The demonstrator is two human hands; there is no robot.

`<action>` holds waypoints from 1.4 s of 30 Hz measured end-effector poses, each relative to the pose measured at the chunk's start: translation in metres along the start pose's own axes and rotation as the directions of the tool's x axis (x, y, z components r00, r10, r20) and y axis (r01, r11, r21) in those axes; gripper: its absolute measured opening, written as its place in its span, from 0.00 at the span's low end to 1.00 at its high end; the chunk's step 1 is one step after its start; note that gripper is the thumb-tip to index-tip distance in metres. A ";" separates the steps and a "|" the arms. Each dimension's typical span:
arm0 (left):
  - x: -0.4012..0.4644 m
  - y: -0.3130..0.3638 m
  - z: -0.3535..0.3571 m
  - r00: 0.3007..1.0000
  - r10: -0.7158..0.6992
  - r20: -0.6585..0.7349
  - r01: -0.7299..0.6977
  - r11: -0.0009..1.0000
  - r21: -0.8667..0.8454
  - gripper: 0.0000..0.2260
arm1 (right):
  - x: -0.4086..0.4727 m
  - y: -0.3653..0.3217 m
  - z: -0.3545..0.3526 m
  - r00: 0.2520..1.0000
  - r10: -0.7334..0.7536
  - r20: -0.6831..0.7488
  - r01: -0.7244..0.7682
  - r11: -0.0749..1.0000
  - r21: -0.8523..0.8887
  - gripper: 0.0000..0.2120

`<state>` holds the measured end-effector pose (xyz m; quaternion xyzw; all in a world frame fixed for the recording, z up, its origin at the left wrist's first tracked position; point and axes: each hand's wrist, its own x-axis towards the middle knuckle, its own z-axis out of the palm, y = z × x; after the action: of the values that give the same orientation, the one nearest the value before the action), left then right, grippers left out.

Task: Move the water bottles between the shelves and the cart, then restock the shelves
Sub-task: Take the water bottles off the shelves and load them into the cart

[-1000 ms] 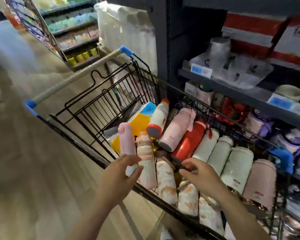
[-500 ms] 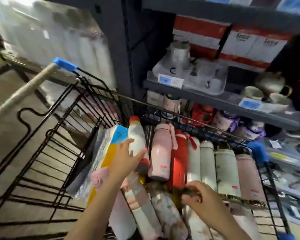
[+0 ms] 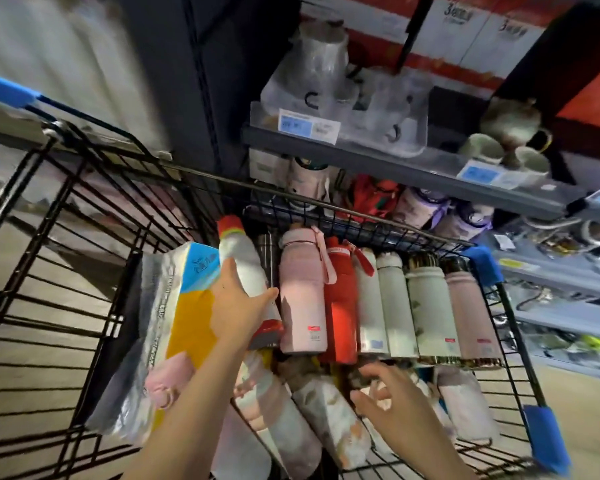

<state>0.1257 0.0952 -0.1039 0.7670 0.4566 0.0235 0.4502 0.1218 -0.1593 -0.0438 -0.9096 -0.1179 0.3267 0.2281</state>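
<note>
**Head view: white bottle under your left hand, long axis pointing away from you**

Head view, nearest first: your right hand (image 3: 392, 407) hovers with fingers spread and loosely curled, holding nothing, above the marbled bottles (image 3: 329, 420) lying just under it. Farther out, your left hand (image 3: 238, 311) wraps the lower body of the white bottle with the red cap (image 3: 238, 254); its cap lies beyond your fingers, towards the cart (image 3: 361, 221) front wall. Just right of that grip lies the pink bottle (image 3: 300, 292), parallel and touching. Past the cart wall sits the shelf (image 3: 413, 171). Your left hand is plainly the nearer one, so lift along that axis.
</note>
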 end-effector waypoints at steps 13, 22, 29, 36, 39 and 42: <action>-0.054 -0.011 -0.056 0.960 0.242 -0.140 -0.256 0.963 -0.089 0.42 | 0.104 -0.082 0.024 0.987 -0.010 -0.160 -0.009 0.993 -0.114 0.40; -0.073 -0.028 -0.082 0.917 0.367 -0.159 -0.372 0.928 -0.001 0.39 | 0.125 -0.103 0.057 0.962 0.067 -0.264 -0.131 0.964 -0.232 0.46; -0.075 -0.034 -0.082 0.899 0.411 -0.151 -0.414 0.910 0.017 0.38 | 0.120 -0.104 0.071 0.931 0.091 -0.353 -0.162 0.971 -0.178 0.42; -0.073 -0.037 -0.085 0.865 0.471 -0.173 -0.469 0.882 0.052 0.38 | 0.124 -0.101 0.078 0.924 0.074 -0.376 -0.165 0.962 -0.216 0.42; -0.074 -0.037 -0.086 0.865 0.474 -0.165 -0.472 0.880 0.052 0.38 | 0.125 -0.099 0.078 0.926 0.066 -0.372 -0.154 0.965 -0.212 0.41; -0.076 -0.037 -0.085 0.871 0.467 -0.155 -0.462 0.884 0.068 0.37 | 0.122 -0.097 0.074 0.938 0.079 -0.338 -0.134 0.981 -0.142 0.40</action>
<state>0.0180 0.1038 -0.0515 0.8559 0.2954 0.1881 0.3804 0.1602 -0.0056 -0.1131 -0.9721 -0.0546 0.1706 0.1517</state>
